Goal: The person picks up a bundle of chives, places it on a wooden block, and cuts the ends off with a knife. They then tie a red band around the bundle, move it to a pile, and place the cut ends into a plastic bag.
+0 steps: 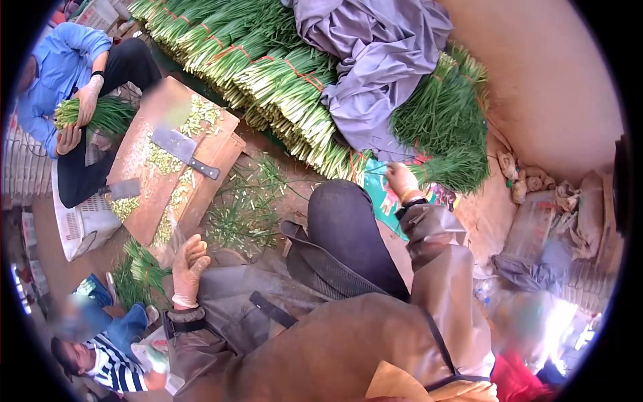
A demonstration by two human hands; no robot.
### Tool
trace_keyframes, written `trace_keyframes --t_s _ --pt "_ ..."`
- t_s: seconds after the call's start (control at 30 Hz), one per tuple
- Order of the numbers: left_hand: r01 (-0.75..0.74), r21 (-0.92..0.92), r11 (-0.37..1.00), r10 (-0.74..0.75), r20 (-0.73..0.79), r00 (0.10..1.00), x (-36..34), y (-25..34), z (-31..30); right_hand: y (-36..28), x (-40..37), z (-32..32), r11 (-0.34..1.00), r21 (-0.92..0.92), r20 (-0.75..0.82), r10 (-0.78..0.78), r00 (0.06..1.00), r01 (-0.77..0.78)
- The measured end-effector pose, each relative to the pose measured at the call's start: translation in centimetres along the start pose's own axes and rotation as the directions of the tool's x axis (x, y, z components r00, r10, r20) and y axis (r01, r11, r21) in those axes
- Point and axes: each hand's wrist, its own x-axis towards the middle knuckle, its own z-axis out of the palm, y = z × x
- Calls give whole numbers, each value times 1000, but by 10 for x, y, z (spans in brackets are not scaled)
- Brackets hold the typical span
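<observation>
- While the left hand (189, 266) curls half-open around nothing, the right hand (402, 179) bends its fingers; I cannot tell whether they grip anything.
- Just beside the right hand: a bundle of slender green stalks (461, 171), grass-like, pale ends toward it, long axis running rightward away.

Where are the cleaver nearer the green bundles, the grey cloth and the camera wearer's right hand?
Cleaver (174, 145): head view, middle of the blade.
Grey cloth (375, 70): head view, central folds.
Wearer's right hand (402, 180): head view, middle of the hand.
</observation>
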Motion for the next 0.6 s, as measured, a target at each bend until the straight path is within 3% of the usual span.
trace_keyframes --t_s 0.03,0.1,0.17,0.2,0.27,0.3,0.33,0.37,0.4,0.43,0.47,0.53,0.57,0.6 --pt "14 10 1000 -14 -17 1000 1 0 7 53 16 21 992 -59 72 118 990 -114" --pt "126 11 992 -126 -1 992 0 2 17 122 31 34 894 -363 130 328 936 -263" --pt "184 8 983 -183 -44 982 2 2 25 172 55 48 884 -373 64 326 943 -280" --pt "206 44 978 -206 -8 979 9 0 29 187 63 52 898 -392 78 248 966 -199" --pt "261 116 958 -260 -26 965 8 17 38 206 85 75 932 -322 159 -122 980 168" --pt "254 18 967 -254 -26 967 8 1 38 212 93 86 888 -209 185 -375 909 409" --pt "280 -25 960 -280 -22 960 8 1 43 219 109 100 755 -65 180 -634 752 652" --pt "247 -98 964 -251 -30 968 7 2 50 231 125 112 472 127 48 -881 470 872" --pt "304 -38 952 -306 -65 950 5 4 55 194 123 117 762 -55 305 -602 738 645" --pt "280 -110 954 -288 -62 956 4 1 59 178 105 123 872 -350 451 -165 877 343" --pt "324 -87 942 -330 -71 941 8 0 67 240 129 191 745 -457 454 -276 847 487" --pt "398 -18 917 -399 -52 916 6 -18 79 232 126 180 740 -518 481 -161 862 428" --pt "382 94 919 -378 -60 924 4 -17 87 239 125 175 734 -528 466 -171 868 428" --pt "379 55 924 -379 -9 925 4 -28 93 246 121 167 726 -532 442 -202 874 437"
